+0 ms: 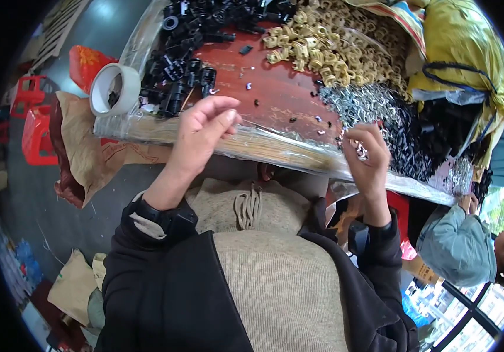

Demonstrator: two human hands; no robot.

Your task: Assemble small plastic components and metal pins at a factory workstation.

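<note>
My left hand (205, 130) is held over the near edge of a red worktable (222, 57). Its thumb and index finger are pinched together, and whatever sits between them is too small to make out. Farther right, my right hand (369, 154) has its fingers curled toward the thumb beside a heap of small silvery metal pieces (354, 104); I cannot make out what they hold. Black plastic parts (175, 73) lie heaped beyond my left hand. A large pile of beige plastic ring-shaped parts (325, 44) covers the far middle. Small black pieces (401, 141) lie right of my right hand.
A white tape roll (133, 88) stands at the table's left corner. Clear plastic film covers the front edge (275, 145). A yellow sack (460, 35) rises at the far right. Another person (460, 240) works at the right. Red stools (38, 135) stand left.
</note>
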